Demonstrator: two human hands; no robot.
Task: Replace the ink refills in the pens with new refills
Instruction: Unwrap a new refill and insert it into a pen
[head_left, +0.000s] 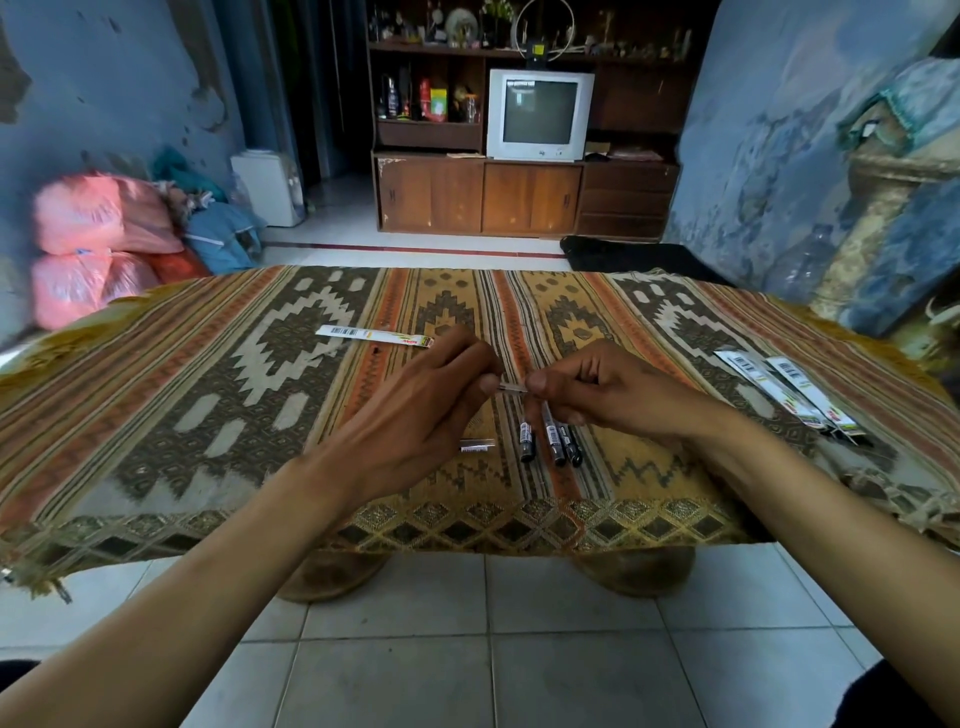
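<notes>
Refill (511, 387), thin, light and probably bendy, spans both hands: left hand (436, 400) and right hand (597, 389) each pinch an end; pens (550, 441) lie at 6 o'clock.

Left hand (426, 400) and right hand (597, 389), fingertips pinched together.

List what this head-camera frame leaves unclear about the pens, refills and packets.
Head view only:
- Thin clear piece pinched between left hand and right hand: fingers cover both ends; refill or pen part, cannot tell.
- Three dark pen barrels on the patterned woven cloth: upper ends hidden under the right hand.
- White refill packets at right and the single far packet: print too small; contents unclear.
</notes>
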